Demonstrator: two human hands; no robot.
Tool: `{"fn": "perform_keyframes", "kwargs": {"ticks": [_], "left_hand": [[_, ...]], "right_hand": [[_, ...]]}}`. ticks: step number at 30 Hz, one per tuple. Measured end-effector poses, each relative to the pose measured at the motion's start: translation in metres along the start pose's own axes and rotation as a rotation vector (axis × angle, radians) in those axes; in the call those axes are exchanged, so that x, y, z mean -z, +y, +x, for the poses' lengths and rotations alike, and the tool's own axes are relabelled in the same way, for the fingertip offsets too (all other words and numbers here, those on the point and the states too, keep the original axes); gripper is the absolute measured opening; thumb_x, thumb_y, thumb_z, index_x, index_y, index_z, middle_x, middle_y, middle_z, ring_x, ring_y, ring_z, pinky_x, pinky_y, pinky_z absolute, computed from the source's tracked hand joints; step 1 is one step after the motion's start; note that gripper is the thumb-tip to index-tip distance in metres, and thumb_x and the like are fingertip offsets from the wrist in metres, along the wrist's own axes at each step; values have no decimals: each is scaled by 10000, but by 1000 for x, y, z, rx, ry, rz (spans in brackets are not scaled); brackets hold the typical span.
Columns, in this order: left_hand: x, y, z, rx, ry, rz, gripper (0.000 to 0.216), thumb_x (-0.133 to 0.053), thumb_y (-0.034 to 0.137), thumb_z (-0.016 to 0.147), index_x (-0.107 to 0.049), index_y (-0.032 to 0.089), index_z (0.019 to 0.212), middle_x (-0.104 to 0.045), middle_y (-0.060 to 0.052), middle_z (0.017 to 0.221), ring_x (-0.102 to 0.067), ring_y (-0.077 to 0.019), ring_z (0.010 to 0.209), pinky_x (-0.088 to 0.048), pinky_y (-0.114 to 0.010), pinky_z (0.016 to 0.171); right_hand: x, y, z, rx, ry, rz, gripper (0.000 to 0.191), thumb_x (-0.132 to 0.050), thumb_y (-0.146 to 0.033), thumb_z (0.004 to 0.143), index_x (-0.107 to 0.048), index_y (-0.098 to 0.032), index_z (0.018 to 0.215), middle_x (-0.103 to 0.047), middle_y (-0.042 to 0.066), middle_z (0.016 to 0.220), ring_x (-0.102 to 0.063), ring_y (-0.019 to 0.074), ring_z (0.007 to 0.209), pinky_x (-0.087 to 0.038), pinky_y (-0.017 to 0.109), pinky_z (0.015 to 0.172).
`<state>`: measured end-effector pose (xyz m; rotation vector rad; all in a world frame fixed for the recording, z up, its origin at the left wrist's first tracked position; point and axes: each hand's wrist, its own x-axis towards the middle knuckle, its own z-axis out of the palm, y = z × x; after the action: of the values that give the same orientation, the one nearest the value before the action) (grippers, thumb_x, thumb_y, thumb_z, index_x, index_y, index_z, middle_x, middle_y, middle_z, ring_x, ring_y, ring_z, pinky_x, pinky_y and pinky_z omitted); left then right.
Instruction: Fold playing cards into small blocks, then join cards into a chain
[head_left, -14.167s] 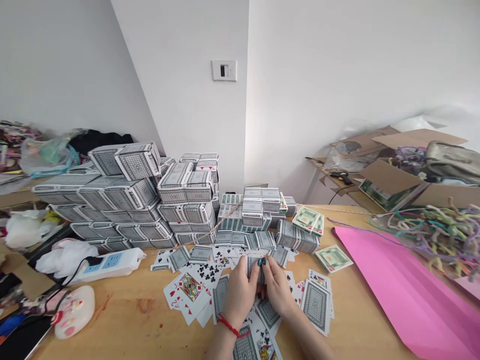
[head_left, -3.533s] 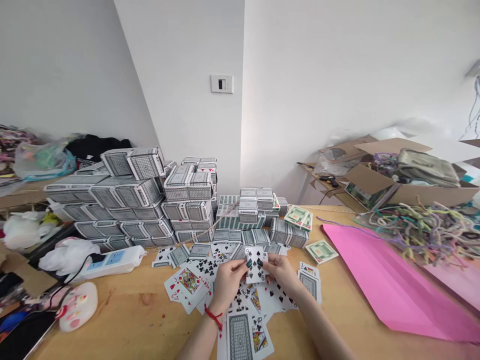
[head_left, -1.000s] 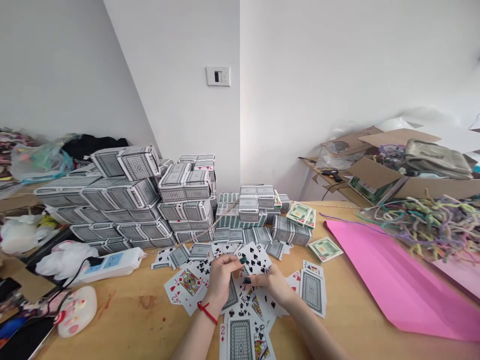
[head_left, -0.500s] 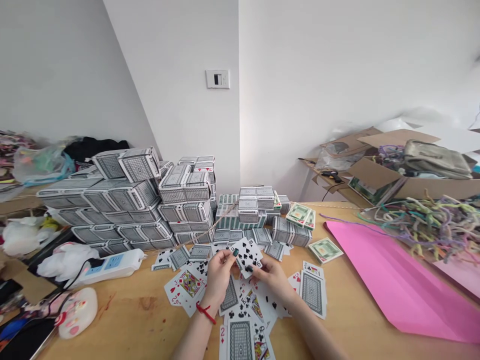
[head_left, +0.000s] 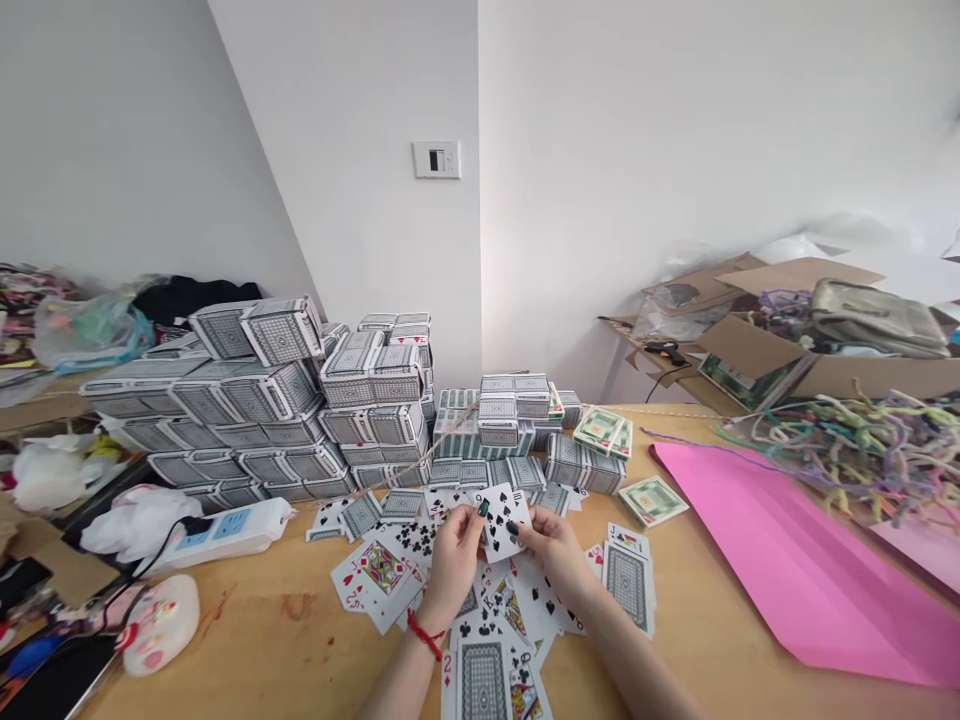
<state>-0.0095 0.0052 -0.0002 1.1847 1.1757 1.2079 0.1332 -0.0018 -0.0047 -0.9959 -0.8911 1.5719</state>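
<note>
Between my two hands are a few playing cards (head_left: 504,522), held face toward me, with spades showing on the front one. My left hand (head_left: 459,550) pinches their left edge, thumb on the face. On the right edge, my right hand (head_left: 551,548) grips them with its thumb near the middle. Under and around my hands lie loose playing cards (head_left: 379,570), some face up and some face down. A face-down card (head_left: 482,680) lies nearest me beside a two of diamonds, and another face-down card (head_left: 627,588) is at the right.
Stacked blocks of grey-backed cards (head_left: 247,390) stand at the back left. Smaller blocks and green card packs (head_left: 652,500) are at the back right. A power strip (head_left: 232,530) lies left; pink paper (head_left: 795,560) and tangled fuzzy strands (head_left: 862,450) lie right.
Both hands have moved slightly right with the cards. The held cards are now more upright and squared together, and my right thumb has risen higher on their face.
</note>
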Motion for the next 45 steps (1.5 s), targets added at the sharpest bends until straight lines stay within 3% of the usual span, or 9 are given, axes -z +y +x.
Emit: {"fn": "perform_keyframes", "kwargs": {"ticks": [5,11,19,30,35,38,43,45], "left_hand": [[-1,1,-5,-99,-75,150,257,-455,372,796,-402,200,613,-325,56,540,-302,-97,471,-270,-210,457],[2,4,-6,-179,-37,339,272,-405,350,811,-354,206,586,-277,61,509,-290,-106,455,-235,-222,460],[4,4,-4,-259,-29,483,273,-397,304,808,-309,208,569,-291,58,505,-304,-104,451,-233,-220,461],[-2,6,-12,-454,-14,819,263,-332,231,843,-328,210,580,-387,19,557,-392,-129,518,-282,-234,518],[-9,0,-18,-512,11,863,241,-356,205,831,-374,208,590,-433,2,572,-429,-144,551,-293,-244,548],[-7,-2,-14,-455,39,764,236,-369,218,829,-376,209,594,-407,13,558,-405,-136,524,-280,-238,525],[1,0,-5,-294,21,555,248,-359,286,842,-350,210,606,-314,47,532,-320,-114,464,-246,-224,471],[2,1,-5,-270,-6,516,258,-359,305,843,-337,211,603,-283,55,528,-294,-109,456,-236,-223,463]], "right_hand": [[3,1,2,-1,3,43,284,-711,-385,597,-527,-186,680,-617,-2,616,-574,153,560,-450,277,586],[7,1,4,-10,6,-75,258,-688,-386,615,-538,-177,627,-588,-13,563,-526,128,492,-433,256,524],[4,-6,2,113,-46,-257,289,-536,-439,710,-618,-175,796,-636,27,633,-588,198,592,-448,299,569],[6,8,3,346,237,-832,234,-428,-328,762,-517,-192,594,-507,-8,494,-440,128,464,-319,229,468],[1,8,-2,423,369,-1084,199,-422,-283,753,-488,-205,582,-483,-4,487,-410,132,451,-266,245,474],[0,3,-2,395,310,-961,216,-424,-304,762,-490,-205,581,-492,3,508,-435,145,483,-300,258,503],[7,-9,1,41,-82,-196,289,-479,-457,768,-561,-190,694,-579,25,594,-547,179,572,-427,307,574],[12,-13,1,-64,-179,13,294,-546,-470,736,-586,-179,735,-606,34,622,-581,185,611,-447,327,617]]}}
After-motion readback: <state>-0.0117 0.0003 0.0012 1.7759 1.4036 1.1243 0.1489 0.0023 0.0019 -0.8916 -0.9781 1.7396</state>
